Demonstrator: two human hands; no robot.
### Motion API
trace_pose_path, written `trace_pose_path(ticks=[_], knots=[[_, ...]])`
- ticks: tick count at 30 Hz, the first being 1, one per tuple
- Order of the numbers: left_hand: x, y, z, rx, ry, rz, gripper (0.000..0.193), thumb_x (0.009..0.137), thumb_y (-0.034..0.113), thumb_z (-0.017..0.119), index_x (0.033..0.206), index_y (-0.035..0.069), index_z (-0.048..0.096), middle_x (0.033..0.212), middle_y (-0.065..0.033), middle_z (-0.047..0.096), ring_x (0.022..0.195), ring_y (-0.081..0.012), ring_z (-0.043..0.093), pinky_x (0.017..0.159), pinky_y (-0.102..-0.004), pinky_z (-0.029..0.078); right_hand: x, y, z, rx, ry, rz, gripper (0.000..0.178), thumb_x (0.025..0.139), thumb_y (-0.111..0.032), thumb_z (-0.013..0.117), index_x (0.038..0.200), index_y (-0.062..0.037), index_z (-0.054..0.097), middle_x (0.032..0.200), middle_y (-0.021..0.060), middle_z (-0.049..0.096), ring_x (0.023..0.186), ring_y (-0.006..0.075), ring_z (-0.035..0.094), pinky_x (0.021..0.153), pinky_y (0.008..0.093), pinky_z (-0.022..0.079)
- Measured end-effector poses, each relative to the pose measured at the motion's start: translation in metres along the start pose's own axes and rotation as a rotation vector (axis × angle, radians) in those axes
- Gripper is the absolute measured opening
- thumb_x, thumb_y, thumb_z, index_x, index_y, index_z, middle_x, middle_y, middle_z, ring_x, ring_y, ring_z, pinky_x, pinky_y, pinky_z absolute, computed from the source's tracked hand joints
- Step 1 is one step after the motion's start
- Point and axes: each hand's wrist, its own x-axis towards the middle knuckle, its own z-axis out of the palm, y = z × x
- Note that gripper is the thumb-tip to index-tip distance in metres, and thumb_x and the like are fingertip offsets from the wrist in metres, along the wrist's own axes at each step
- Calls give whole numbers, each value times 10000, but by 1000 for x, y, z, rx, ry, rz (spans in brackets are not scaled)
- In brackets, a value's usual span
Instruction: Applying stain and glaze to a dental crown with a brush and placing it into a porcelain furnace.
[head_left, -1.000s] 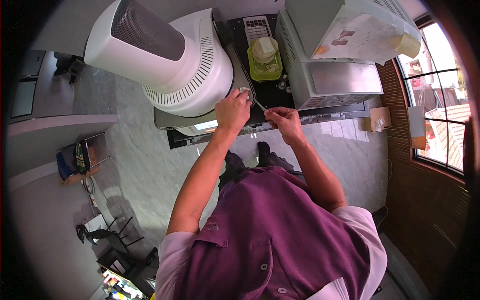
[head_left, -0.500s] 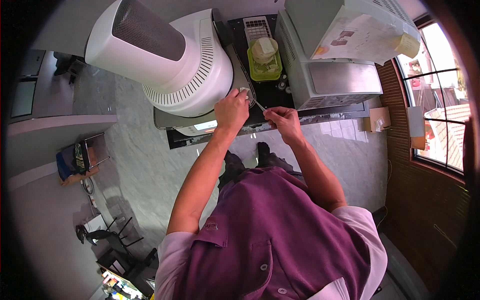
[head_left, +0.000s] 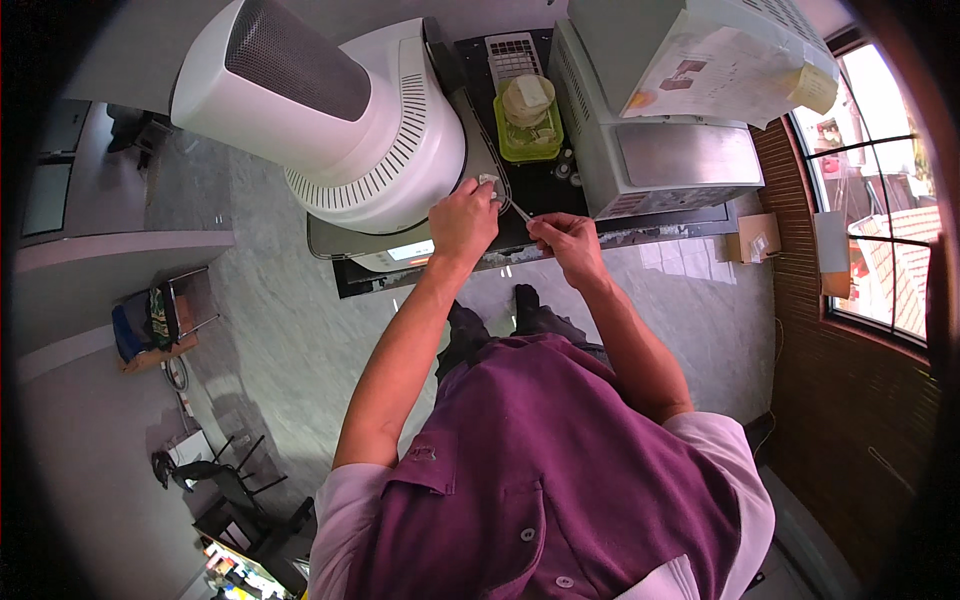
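Observation:
My left hand [head_left: 464, 222] is closed at the front edge of the black bench, beside the large white machine. Its fingers pinch a small crumpled white piece [head_left: 489, 180], whose kind I cannot make out. To the right, my right hand [head_left: 567, 242] is closed around a thin, light-coloured, stick-like tool [head_left: 520, 210]. The tool slants up and left toward the left hand's fingertips; whether it touches the white piece cannot be told. Just behind both hands, a thin cable or rim [head_left: 508, 190] curves along the bench.
The white machine [head_left: 390, 180] with a lit display [head_left: 411, 251] stands at left. Behind my hands is a lime-green basket [head_left: 531, 153] with round pale containers [head_left: 525, 108]; a white keypad [head_left: 514, 54] lies farther back. A grey boxy appliance [head_left: 680, 160] stands right, by small dark bottles [head_left: 565, 163].

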Motion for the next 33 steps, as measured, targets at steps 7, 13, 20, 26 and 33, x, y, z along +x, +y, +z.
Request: trace_pose_path(ticks=[7,13,20,26,33], knots=[[-1,-7,4,6,-27,9,206,814,215,737,986,102,741,872,-61,649,760,-310,669,663,-433,539,-2,-1,2,-22,-23,-31,134,872,-107,710,918,18,730,755,37,666,624,87,559,562,238,437],[-3,-4,4,-37,26,5,187,812,211,740,962,98,742,866,-57,655,758,-307,671,662,-427,539,-3,0,1,21,-22,-16,137,873,-115,715,913,15,731,754,34,665,625,85,559,562,239,438],[-2,-4,5,-28,28,9,201,808,222,748,964,97,739,859,-60,651,754,-306,669,656,-424,536,-2,1,0,12,-23,-17,139,867,-121,724,907,12,730,749,37,666,618,85,558,556,243,439],[-1,-5,4,-17,20,2,198,810,230,749,955,95,741,855,-63,650,757,-307,669,656,-425,535,-2,-1,1,0,-23,-18,146,862,-120,724,909,18,730,751,41,667,617,87,560,553,247,442],[0,-5,4,-32,-2,-1,188,816,225,742,950,92,742,861,-67,655,756,-318,669,653,-437,534,-3,-3,2,2,-17,-18,148,863,-120,721,905,22,730,754,44,667,628,89,563,555,249,443]])
